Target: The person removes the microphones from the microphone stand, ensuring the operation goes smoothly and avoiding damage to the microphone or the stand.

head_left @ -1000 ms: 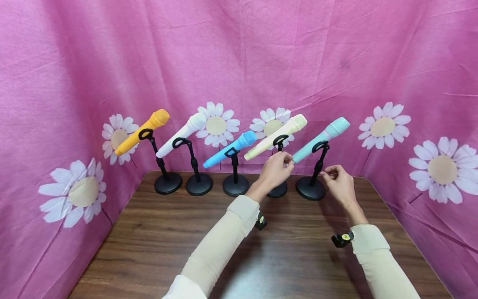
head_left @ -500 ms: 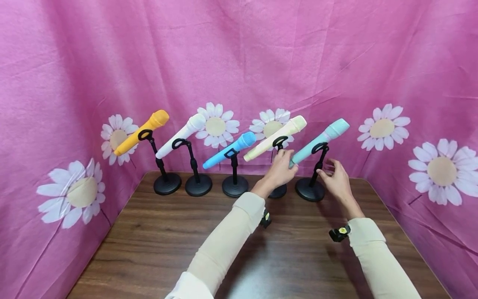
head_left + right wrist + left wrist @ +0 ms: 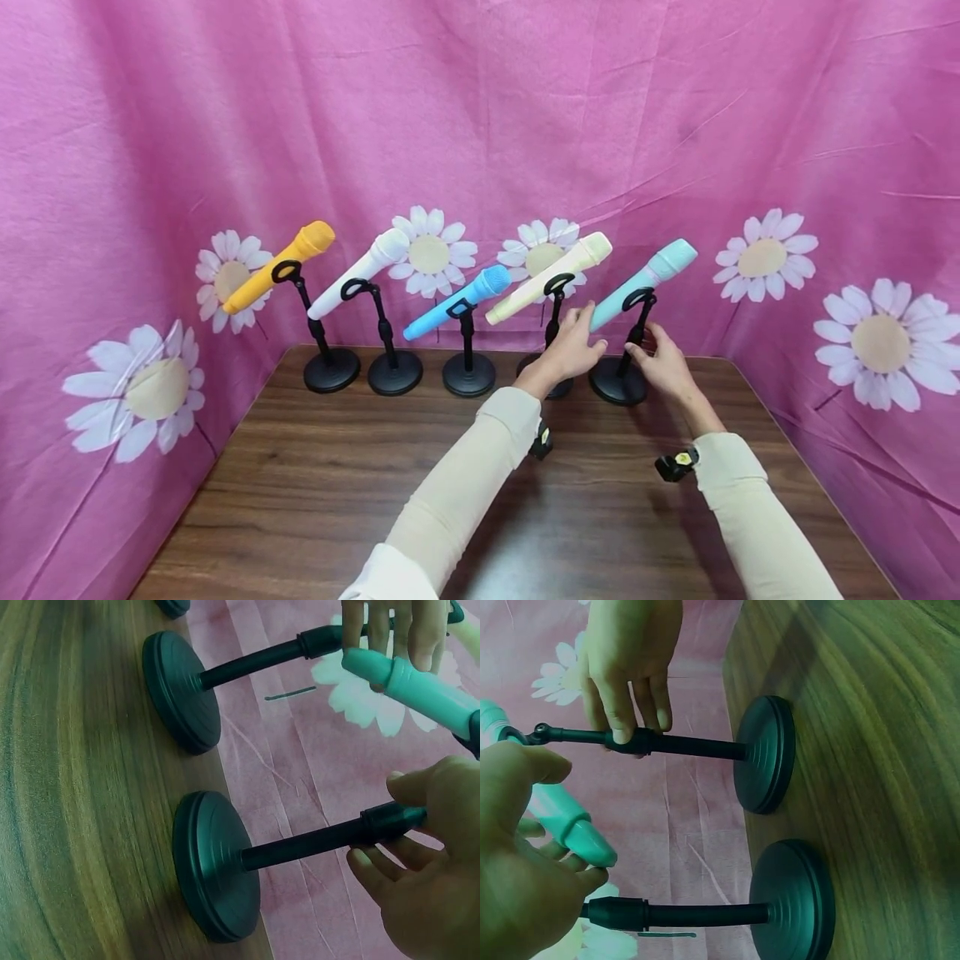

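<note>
A mint-green microphone lies tilted in the clip of the rightmost black microphone stand. My left hand is at its lower end; in the left wrist view the fingers reach behind the microphone's tail, while the thumb stands off it. The right hand holds the same stand's pole at the collar, thumb on one side and fingers on the other. Behind the left hand is a second stand, bearing a cream microphone and partly hidden.
To the left stand more black stands with a blue microphone, a white microphone and an orange microphone. All are along the back of the wooden table. A pink flowered cloth hangs behind and at both sides.
My right hand has moved left from beside the rightmost stand onto its pole. The left hand has shifted slightly right at the mint-green microphone's tail, its thumb now spread away.
</note>
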The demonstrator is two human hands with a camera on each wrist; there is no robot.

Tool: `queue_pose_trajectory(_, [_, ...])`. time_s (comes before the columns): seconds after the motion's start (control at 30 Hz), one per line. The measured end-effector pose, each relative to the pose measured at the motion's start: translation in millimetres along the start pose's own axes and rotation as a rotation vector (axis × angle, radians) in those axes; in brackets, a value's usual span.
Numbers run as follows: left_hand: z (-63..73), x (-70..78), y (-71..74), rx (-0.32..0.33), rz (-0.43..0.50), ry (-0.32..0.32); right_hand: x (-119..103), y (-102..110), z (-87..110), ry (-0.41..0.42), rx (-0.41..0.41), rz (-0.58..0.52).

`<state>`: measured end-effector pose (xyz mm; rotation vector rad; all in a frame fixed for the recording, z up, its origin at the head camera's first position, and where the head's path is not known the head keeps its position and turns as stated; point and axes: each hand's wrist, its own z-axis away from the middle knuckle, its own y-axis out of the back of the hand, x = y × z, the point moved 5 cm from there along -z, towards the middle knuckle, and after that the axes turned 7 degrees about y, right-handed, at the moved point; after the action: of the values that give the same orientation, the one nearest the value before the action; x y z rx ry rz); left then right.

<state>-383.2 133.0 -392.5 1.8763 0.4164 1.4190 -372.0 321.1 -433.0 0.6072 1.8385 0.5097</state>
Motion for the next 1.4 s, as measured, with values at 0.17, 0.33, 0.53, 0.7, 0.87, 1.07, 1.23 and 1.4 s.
queue_pose_trajectory(0.17, [2.5,1.1,-2.4,0.018,0.043,-0.009,-4,0,5.4,0.02,0.036,0.053])
queue_pose_trajectory(0.33, [4.0,5.3,-1.3,0.025,0.032,-0.053,-4,1,11.1,0.027,0.082,0.093])
queue_pose_trajectory(0.53, [4.4,6.3,0.1,0.044,0.018,-0.05,-4,3,14.1,0.063,0.112,0.138])
queue_pose_trajectory(0.7, [6.2,3.4,-0.7,0.033,0.065,-0.045,-4,4,19.5,0.068,0.095,0.145])
queue_pose_trajectory(0.87, [8.7,2.1,0.3,0.01,0.115,-0.073,-4,6,23.9,0.076,0.112,0.145])
queue_pose_trajectory(1.07, [10.9,2.3,3.5,0.018,0.117,-0.126,-7,4,28.8,0.068,0.105,0.112])
queue_pose_trajectory(1.23, [13.8,1.9,6.4,0.034,0.107,-0.154,-10,3,33.0,0.08,0.114,0.103])
queue_pose_trajectory(1.4, [17.7,0.2,7.9,0.042,0.102,-0.167,-12,1,37.9,0.09,0.117,0.082])
